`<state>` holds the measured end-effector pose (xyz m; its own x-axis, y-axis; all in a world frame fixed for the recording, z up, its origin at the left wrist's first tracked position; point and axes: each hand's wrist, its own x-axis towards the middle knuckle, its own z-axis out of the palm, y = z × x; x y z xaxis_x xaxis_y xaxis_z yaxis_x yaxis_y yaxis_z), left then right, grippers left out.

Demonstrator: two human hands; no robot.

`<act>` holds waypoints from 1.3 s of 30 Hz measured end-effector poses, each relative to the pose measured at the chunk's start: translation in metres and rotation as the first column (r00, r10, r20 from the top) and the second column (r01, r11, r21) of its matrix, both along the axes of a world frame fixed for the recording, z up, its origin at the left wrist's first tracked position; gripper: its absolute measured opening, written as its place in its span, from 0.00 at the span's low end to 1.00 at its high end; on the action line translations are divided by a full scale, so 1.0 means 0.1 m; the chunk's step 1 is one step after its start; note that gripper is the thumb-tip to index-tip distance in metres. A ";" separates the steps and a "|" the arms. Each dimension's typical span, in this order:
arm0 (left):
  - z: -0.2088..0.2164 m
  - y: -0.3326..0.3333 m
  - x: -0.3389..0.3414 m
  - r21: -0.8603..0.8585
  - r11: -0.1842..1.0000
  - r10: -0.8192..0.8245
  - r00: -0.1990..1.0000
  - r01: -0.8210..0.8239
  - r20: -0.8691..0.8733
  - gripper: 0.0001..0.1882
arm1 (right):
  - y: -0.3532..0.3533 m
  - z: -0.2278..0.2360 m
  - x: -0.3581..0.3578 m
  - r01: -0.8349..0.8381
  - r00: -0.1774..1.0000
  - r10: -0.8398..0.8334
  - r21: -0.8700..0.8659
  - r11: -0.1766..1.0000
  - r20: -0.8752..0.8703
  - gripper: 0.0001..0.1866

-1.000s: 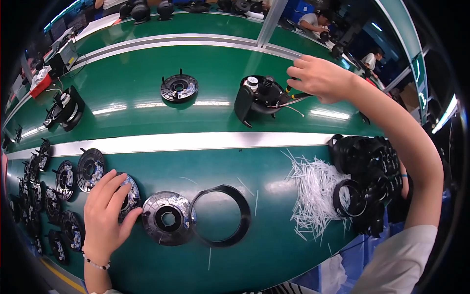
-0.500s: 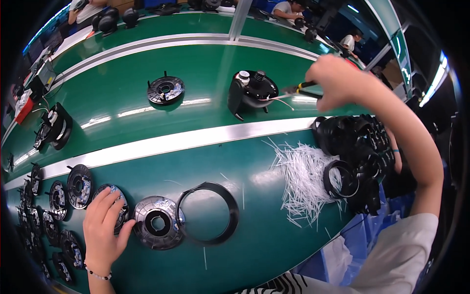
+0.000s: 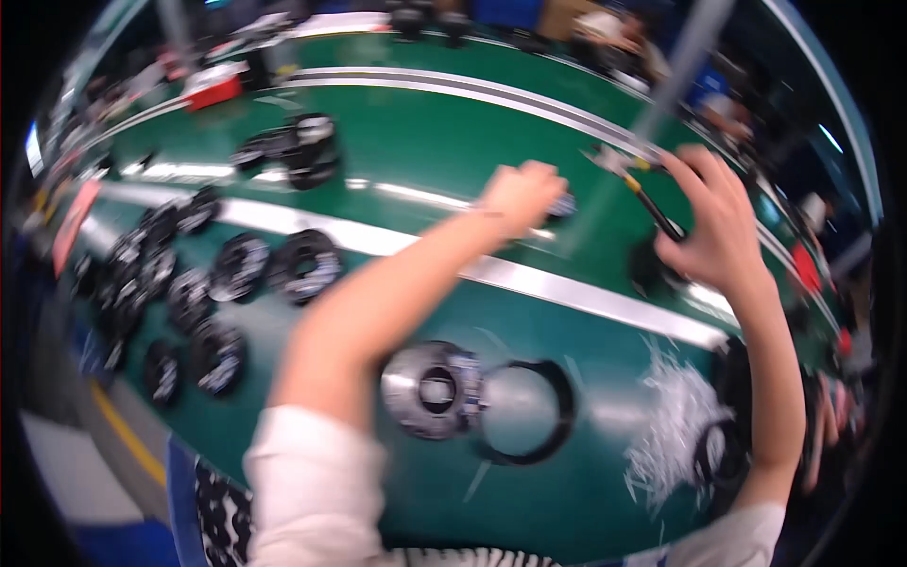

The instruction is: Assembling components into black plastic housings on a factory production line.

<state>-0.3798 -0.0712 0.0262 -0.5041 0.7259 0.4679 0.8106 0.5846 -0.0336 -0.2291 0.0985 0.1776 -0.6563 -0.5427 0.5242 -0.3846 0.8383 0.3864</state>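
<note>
My left hand [image 3: 524,197], blurred by motion, reaches out over the green belt with its fingers curled at a round black disc with a blue circuit board [image 3: 564,205]. The hand covers most of that disc. To the right, my raised right hand [image 3: 713,222] holds cutting pliers [image 3: 650,203] with black and yellow handles, jaws pointing up and left. Below them on the belt stands a dark housing [image 3: 652,263], partly hidden by the right hand. On the near bench, another round disc [image 3: 425,389] lies beside a black ring [image 3: 565,416].
Several black discs with boards [image 3: 241,266] cover the bench's left side. A pile of white strips [image 3: 675,425] lies at right beside black parts [image 3: 723,454]. Another dark housing [image 3: 310,151] and a red bin [image 3: 213,87] are farther off. People sit across the belt.
The view has turned left. My left hand has left the bench discs and reached forward to the disc on the belt. The right hand's pliers have moved away from the housing.
</note>
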 end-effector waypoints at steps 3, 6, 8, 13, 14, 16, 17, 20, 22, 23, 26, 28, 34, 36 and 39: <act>-0.33 0.00 -0.25 -0.164 0.955 0.277 0.940 -0.246 0.201 0.12 | -0.24 -0.25 0.03 -0.051 0.998 0.053 -0.120 0.991 0.012 0.32; -0.17 -0.23 0.11 -0.290 0.945 0.215 0.953 -0.148 0.214 0.07 | -0.07 -0.27 0.19 -0.006 0.999 0.012 -0.126 0.992 0.040 0.32; -0.06 -0.41 0.41 -0.334 0.938 0.171 0.963 -0.093 0.211 0.08 | 0.15 -0.34 0.25 0.066 0.997 -0.059 -0.167 0.984 0.048 0.31; 0.08 -0.46 0.43 -0.026 0.987 0.161 0.976 -0.159 0.146 0.17 | 0.16 -0.52 0.06 0.030 0.998 -0.013 -0.275 0.961 0.064 0.34; -0.02 -0.27 0.32 0.019 0.992 0.121 0.977 -0.126 0.174 0.22 | 0.11 -0.54 0.00 0.011 0.996 0.019 -0.329 0.944 0.087 0.35; -0.14 0.11 0.26 0.049 0.998 0.038 0.970 -0.051 0.239 0.32 | 0.10 -0.53 -0.04 -0.002 0.996 0.035 -0.366 0.931 0.084 0.35; -0.38 0.27 0.19 0.160 0.986 0.026 0.993 -0.044 0.116 0.29 | 0.03 -0.48 -0.01 -0.012 0.996 0.044 -0.366 0.931 0.079 0.35; -0.46 0.61 -0.02 -0.058 0.990 0.142 0.949 -0.131 0.281 0.16 | -0.01 -0.32 0.17 -0.034 0.999 0.033 -0.334 0.942 -0.010 0.36; -0.49 0.65 -0.01 -0.109 0.987 0.144 0.948 -0.117 0.284 0.15 | 0.05 -0.28 0.27 -0.007 1.000 0.008 -0.300 0.954 0.003 0.36; -0.44 0.60 0.03 -0.173 0.979 0.155 0.948 -0.109 0.279 0.14 | 0.08 -0.29 0.30 0.011 1.000 -0.009 -0.278 0.960 0.008 0.37; -0.05 0.02 0.48 -0.368 0.930 0.134 0.917 0.015 0.376 0.11 | 0.14 -0.33 0.33 0.007 0.999 0.003 -0.284 0.959 0.033 0.37; 0.45 -0.60 0.80 -0.460 0.858 0.030 0.871 0.230 0.491 0.15 | 0.12 -0.35 0.31 -0.006 0.999 0.016 -0.296 0.955 0.030 0.37; 1.05 -1.63 0.71 0.007 0.986 0.155 0.930 -0.166 0.334 0.13 | -0.24 -0.31 0.11 -0.095 0.991 0.123 -0.374 0.923 0.051 0.35; 1.11 -2.05 0.46 0.074 0.851 0.509 0.851 -0.520 0.127 0.09 | -0.54 -0.40 -0.18 -0.149 0.976 0.205 -0.456 0.878 0.077 0.33; 0.77 -2.59 -0.25 0.492 0.765 0.457 0.889 -0.416 0.041 0.11 | -0.68 -0.42 -0.49 -0.193 0.950 0.282 -0.457 0.868 0.135 0.32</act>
<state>-0.4048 -0.3304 0.1037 -0.6593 0.1124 0.7434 0.4707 0.8328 0.2915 -0.2785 0.0308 0.1356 -0.6478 -0.4423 0.6202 -0.6221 0.7770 -0.0957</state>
